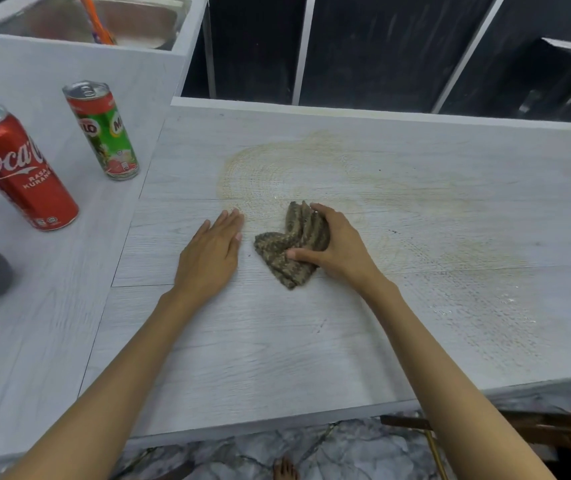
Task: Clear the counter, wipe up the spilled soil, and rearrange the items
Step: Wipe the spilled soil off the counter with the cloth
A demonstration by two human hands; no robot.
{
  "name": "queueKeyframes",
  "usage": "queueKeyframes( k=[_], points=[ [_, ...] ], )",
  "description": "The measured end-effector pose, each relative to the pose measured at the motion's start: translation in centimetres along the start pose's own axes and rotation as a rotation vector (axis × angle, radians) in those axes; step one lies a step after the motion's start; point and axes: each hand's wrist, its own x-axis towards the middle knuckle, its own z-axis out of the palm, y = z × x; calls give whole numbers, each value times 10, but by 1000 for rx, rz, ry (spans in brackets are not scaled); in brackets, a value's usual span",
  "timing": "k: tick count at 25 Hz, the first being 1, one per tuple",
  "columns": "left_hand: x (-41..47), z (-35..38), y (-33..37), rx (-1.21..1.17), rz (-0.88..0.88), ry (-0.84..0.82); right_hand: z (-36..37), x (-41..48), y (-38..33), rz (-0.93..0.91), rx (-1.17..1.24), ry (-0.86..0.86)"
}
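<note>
Cloth (273, 245) under right hand (332, 244), mid tabletop (312, 341).
Right hand gripped the brown folded cloth, fingers curled over it, thumb pressed on its near side. Left hand (213, 251) lay flat with straight fingers, holding nothing, just beside the cloth at 9 o'clock. Pale soil smear (277, 168) spread from 12 to 3 o'clock of the cloth. Coca-Cola can (20, 171) and Milo can (104, 133) stood at 10 o'clock, well apart from it.
</note>
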Motion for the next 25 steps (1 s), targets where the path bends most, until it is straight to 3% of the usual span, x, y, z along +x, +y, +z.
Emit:
queueKeyframes(
  k=[4, 6, 8, 10, 11, 13, 15, 19, 22, 25],
  points=[
    [0, 2, 0, 8, 0, -4, 9, 14, 2, -62, -121, 265],
    [0, 2, 0, 5, -5, 2, 2, 29, -1, -19, -178, 297],
    [-1, 1, 0, 3, -6, 4, -22, 42, -4, 102, 18, 195],
    [-1, 0, 1, -2, -6, 9, -56, 45, -6, 251, 343, -48],
    [-1, 0, 1, -6, -10, 11, -69, 43, -5, 295, 391, -188],
    [-1, 0, 2, -15, -17, 22, -80, 41, 0, 277, 180, -344],
    [-1, -1, 3, -19, -20, 23, -75, 39, 2, 201, -116, -231],
    [-1, -1, 4, -28, -29, 36, -31, 32, -5, 145, -265, 167],
    [-1, 0, 5, -29, -40, 42, 19, 33, -18, 202, -227, 148],
    [-1, 2, 3, 9, -59, 55, 60, 50, -36, 127, -291, 111]
  ],
)
